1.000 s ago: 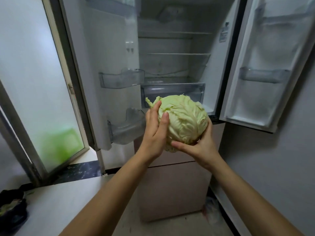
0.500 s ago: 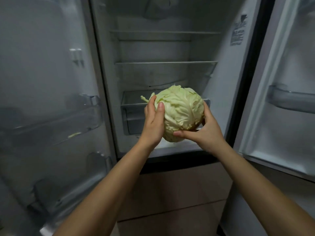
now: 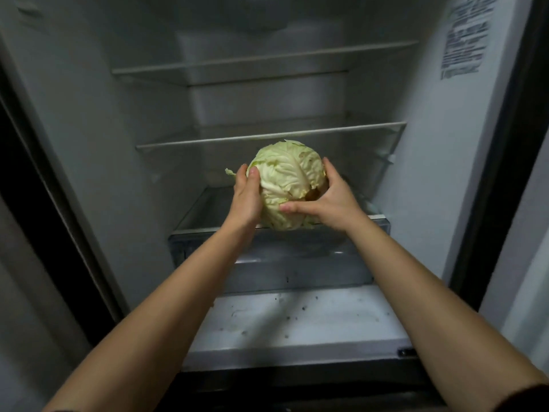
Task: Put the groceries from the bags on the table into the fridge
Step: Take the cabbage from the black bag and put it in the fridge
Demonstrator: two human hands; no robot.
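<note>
Gripping one cabbage (image 3: 286,179) between them, both hands were inside the open fridge (image 3: 89,129). Cabbage: whole, pale green, with one loose outer leaf sticking out at its left. Left hand (image 3: 246,197): clasped on the cabbage's left flank, thumb laid up across the front, fingers wrapped out of sight behind. Right hand (image 3: 332,200): cupped round the lower right side, thumb stretched flat across the front underside, fingers curled behind. Position of cabbage: in the compartment under the lower glass shelf (image 3: 267,137), over the front part of the drawer cover (image 3: 199,215); whether its base touched that cover could not be told. Upper glass shelf (image 3: 261,59): set well above. Clear drawer (image 3: 297,263): closed, directly below the cabbage and the hands. White fridge floor (image 3: 297,322): in front of the drawer, flecked with small dark specks. Printed label (image 3: 463,40): stuck to the right inner wall near the top, text too blurred to read. Forearms: two, bare, entering from the bottom edge.
</note>
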